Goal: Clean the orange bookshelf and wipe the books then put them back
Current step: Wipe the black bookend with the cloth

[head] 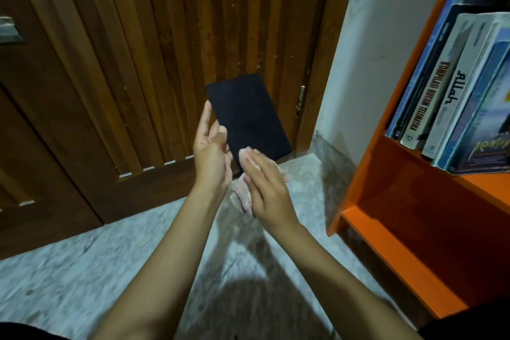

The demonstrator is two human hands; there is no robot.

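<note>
**Black book held up and wiped beside the orange shelf**

The left hand holds a black book upright in the air in front of a brown wooden door; its forefinger runs straight up the book's left edge and its thumb lies on the cover, so the book is pinched by that edge; the cover faces the camera and is tilted a little to the left. The right hand lies with fairly straight fingers over a pale pink cloth, pressing it against the lower part of the cover; the rest of the cloth hangs down under the palm, and the thumb is hidden. The two hands are close together, nearly touching. To the right stands the orange bookshelf, well apart from the held book; a row of books leans on one of its boards, spines outward. Between shelf and door runs a white wall; below is a pale marbled floor.
</note>
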